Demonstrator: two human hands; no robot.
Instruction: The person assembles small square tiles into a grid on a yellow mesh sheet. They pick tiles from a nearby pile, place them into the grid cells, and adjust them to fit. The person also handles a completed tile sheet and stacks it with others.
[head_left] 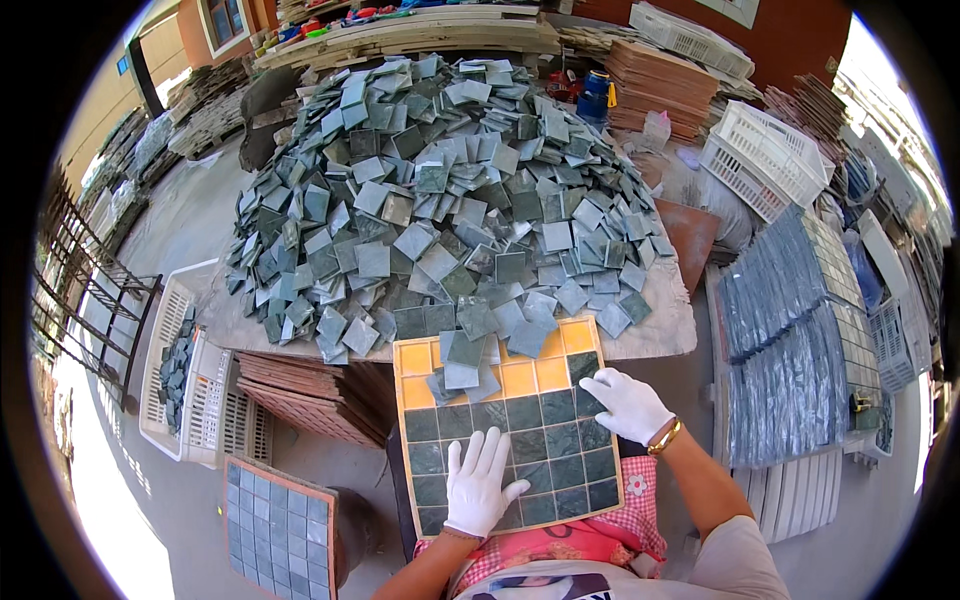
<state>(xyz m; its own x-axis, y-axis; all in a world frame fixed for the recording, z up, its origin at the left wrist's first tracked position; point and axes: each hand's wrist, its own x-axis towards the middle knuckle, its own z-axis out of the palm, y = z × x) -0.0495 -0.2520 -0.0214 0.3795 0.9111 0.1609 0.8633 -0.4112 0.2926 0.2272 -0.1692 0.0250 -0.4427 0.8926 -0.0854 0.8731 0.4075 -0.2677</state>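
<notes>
A wooden tray [611, 440] with an orange grid base holds rows of dark green square stone tiles [535, 476]. My left hand [477, 485], in a white glove, lies flat on the lower left tiles with its fingers stretched out. At the tray's right edge my right hand [627, 405], also gloved, has its thumb and fingers closed about a dark tile, partly hidden by the fingertips. Several loose tiles [463, 362] are stacked over the upper left cells. Bare orange cells [519, 379] show along the upper rows.
Beyond the tray, a large heap of loose tiles [420, 200] covers the table [660, 335]. To the left are a white crate [190, 370] and a tiled board [280, 525]. Wrapped tile stacks [785, 360] stand right, near white crates [765, 160].
</notes>
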